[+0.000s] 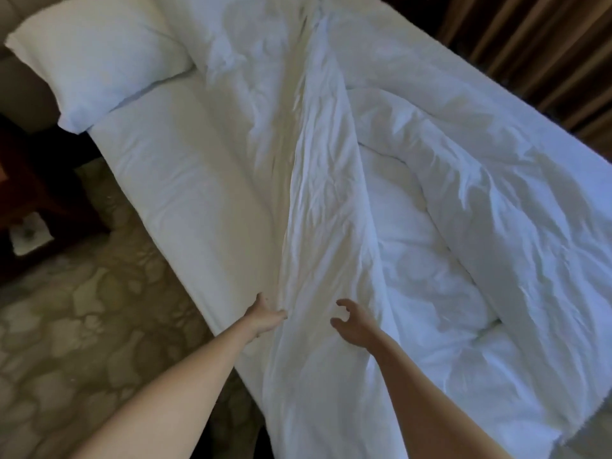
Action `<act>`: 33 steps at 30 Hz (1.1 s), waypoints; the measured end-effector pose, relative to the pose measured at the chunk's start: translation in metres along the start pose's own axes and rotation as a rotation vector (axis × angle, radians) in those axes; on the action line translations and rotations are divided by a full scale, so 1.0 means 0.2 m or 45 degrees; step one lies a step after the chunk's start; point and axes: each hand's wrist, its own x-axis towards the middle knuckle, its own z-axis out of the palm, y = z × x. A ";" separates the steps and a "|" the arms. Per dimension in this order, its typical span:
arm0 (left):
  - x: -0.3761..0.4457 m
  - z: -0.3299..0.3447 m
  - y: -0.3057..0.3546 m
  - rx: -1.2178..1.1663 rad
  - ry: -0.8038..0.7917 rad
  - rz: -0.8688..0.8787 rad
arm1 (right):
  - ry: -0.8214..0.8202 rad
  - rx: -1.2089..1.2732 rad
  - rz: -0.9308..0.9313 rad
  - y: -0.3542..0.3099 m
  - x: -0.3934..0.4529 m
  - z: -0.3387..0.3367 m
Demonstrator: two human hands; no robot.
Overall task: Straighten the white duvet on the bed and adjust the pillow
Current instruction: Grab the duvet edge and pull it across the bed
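Observation:
A white duvet [430, 200] lies rumpled over the bed, with a long folded ridge running from the top centre down to the near edge. The white pillow [96, 58] rests askew at the upper left, its corner hanging past the mattress edge. My left hand [265, 314] lies at the near left side of the duvet's fold, fingers tucked into the cloth edge. My right hand [352, 323] hovers just over the fold, fingers curled and apart, holding nothing.
The bare sheeted mattress [172, 200] shows on the left side. Patterned carpet [82, 326] covers the floor at left. A dark wooden bedside stand [33, 193] sits at far left. Brown curtains [546, 44] hang beyond the bed at upper right.

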 end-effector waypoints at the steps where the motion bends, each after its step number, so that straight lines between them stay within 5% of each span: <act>1: 0.01 0.06 -0.03 -0.061 -0.007 -0.015 | -0.001 0.013 -0.011 0.03 0.01 0.01; 6: 0.04 0.31 -0.15 -0.522 -0.035 -0.215 | 0.036 0.159 -0.033 0.19 0.01 0.08; 10: -0.02 0.43 -0.14 -0.488 0.104 -0.101 | 0.077 0.289 0.012 0.29 -0.08 0.17; 13: -0.16 0.49 -0.08 -0.713 0.123 0.035 | -0.179 0.433 0.018 0.36 -0.22 0.33; 16: -0.35 0.55 -0.01 -0.962 -0.110 0.155 | -0.343 0.256 -0.020 0.42 -0.40 0.49; 21: -0.73 0.71 0.11 -1.109 -0.464 0.439 | 0.354 0.494 0.138 0.48 -0.62 0.46; 23: -0.83 0.77 0.07 -0.969 -0.267 0.546 | 0.527 0.565 0.106 0.49 -0.73 0.33; 26: -0.97 0.86 -0.12 -0.272 0.295 0.517 | 0.710 0.878 -0.012 0.49 -0.91 0.09; 27: -1.04 0.90 -0.21 -0.184 0.312 0.446 | 0.711 1.002 -0.024 0.48 -0.97 0.00; 30: -1.26 1.09 -0.43 -0.257 -0.170 0.404 | 0.551 1.299 -0.026 0.46 -1.12 -0.15; 33: -1.44 1.24 -0.44 -0.322 -0.155 0.591 | 0.459 1.366 -0.035 0.51 -1.23 -0.18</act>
